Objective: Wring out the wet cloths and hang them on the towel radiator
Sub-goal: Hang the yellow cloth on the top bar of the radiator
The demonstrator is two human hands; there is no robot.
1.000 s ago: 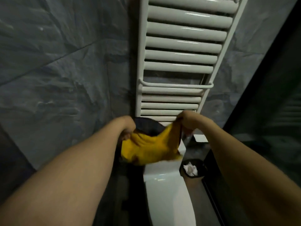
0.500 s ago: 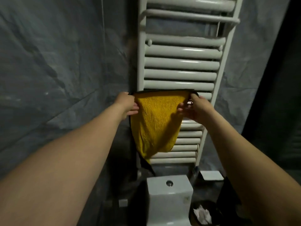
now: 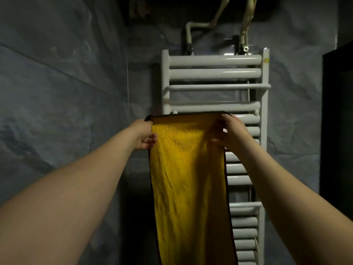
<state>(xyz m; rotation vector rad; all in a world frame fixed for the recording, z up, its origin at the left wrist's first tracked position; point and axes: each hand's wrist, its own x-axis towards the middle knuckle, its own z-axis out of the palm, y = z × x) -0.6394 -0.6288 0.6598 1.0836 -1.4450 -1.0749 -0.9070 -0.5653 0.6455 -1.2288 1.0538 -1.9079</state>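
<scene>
wall (image 3: 57,96): grey stone-look tiles, left of the towel radiator (image 3: 214,73) and running on behind it.

left hand (image 3: 144,134): raised in front of the towel radiator's left upright, about level with its middle rungs. The fingers are curled and grip the top left corner of the yellow cloth (image 3: 189,178), with the forearm reaching in from the lower left.

yellow cloth: held up in front of the towel radiator and covering the left part of its lower rungs. The top edge (trimmed in a dark binding) is stretched almost level between the two hands. The rest hangs straight down and runs out of the bottom of the view. Whether it touches the rungs cannot be told.

towel radiator: white and ladder-shaped, fixed upright to the wall, with its top rungs bare above the cloth.

right hand (image 3: 232,131): in front of the towel radiator's middle rungs, towards its right side. The fingers and thumb are closed round the cloth's top right corner, bunching the fabric slightly.

pipes (image 3: 246,25): two pale pipes rise from the top of the towel radiator into the dark.

dark panel (image 3: 338,121): tall and black, well to the right of the towel radiator.
</scene>
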